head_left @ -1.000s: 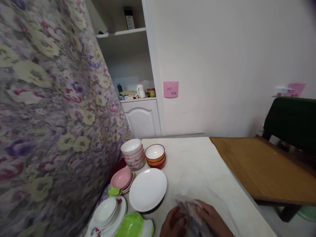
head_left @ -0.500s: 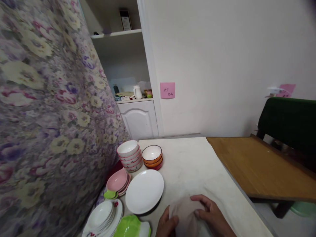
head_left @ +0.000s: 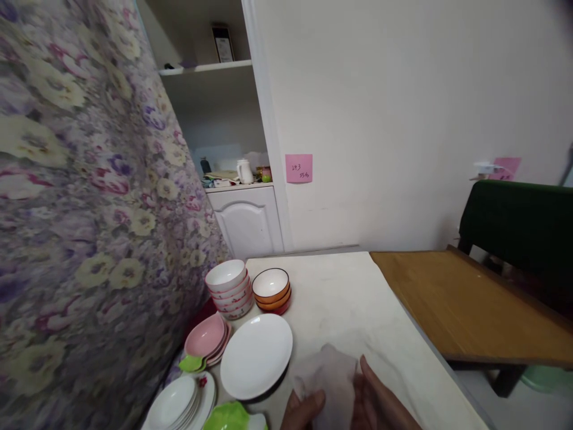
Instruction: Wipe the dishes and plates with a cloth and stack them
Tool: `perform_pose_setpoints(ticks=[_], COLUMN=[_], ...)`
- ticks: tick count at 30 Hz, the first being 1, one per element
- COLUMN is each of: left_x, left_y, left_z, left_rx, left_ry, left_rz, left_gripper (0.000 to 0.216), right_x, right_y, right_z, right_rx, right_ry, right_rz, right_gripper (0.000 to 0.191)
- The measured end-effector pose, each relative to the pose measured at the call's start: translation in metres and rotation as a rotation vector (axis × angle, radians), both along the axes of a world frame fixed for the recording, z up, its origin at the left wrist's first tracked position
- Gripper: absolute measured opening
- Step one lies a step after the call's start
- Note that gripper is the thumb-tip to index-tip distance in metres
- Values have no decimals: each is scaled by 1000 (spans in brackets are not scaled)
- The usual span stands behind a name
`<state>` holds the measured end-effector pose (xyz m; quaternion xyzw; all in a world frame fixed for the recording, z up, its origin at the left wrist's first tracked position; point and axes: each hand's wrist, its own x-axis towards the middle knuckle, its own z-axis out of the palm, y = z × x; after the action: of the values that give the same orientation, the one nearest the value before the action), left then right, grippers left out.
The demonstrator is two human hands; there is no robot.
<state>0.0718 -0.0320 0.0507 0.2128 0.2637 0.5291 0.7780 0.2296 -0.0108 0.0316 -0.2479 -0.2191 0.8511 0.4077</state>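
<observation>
- Near the pale stone counter's [head_left: 358,292] front edge I work.
- Round white ceramic plate [head_left: 256,356] just left: I'd steer clear.
- Thin whitish cloth [head_left: 329,375] lies flat there; left grip [head_left: 305,411] pinches it, right grip [head_left: 380,403] open alongside.

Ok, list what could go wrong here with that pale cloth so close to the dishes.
1. The pale crumpled cloth between the left hand and right hand lies close to the round white plate; a wide sweep might nudge it.
2. The green leaf-shaped dish sits beside the left hand and could get knocked.
</observation>
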Motion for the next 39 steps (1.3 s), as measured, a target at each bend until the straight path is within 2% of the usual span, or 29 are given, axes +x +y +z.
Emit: perform_pose_setpoints(ticks=[2,5,7,10,13,16,21,23,26,27,29,32,36,39], left_x=[6,10,10,8,7,7,8,9,11,13,15,17,18,17], left_y=[5,11,15,19,21,23,25,26,26,26,27,29,27,21], left_z=[-7,-26,-35,-36,-26,-13,12,28,55,63,73,70,60,67], left_rx=[-3,-7,-14,43,120,162,292,382,574,632,702,740,820,886], left_ry=[43,173,235,253,295,439,691,849,1092,1161,1287,1420,1538,1549], left_rz=[43,99,121,171,182,213,266,243,172,142,98,103,125,200], left_gripper=[51,42,40,45,46,47,88,79,43,38,45,53,32,28], right_x=[-6,-7,-1,12,23,28,32,36,45,48,54,61,66,66], right_y=[-4,-3,2,11,13,11,6,5,3,3,3,5,6,3], right_z=[1,2,0,-4,-3,5,20,24,29,31,34,38,43,49], right_rx=[-13,215,393,469,461,449,439,479,627,685,792,887,928,964], right_ry=[-7,-189,-308,-403,-465,-463,-481,-488,-565,-641,-837,-1015,-1074,-1149], right_rz=[35,-111,-171,-238,-323,-380,-512,-563,-562,-548,-526,-499,-488,-505], right_gripper=[60,46,45,43,43,44,50,61,66,64,61,60,41,26])
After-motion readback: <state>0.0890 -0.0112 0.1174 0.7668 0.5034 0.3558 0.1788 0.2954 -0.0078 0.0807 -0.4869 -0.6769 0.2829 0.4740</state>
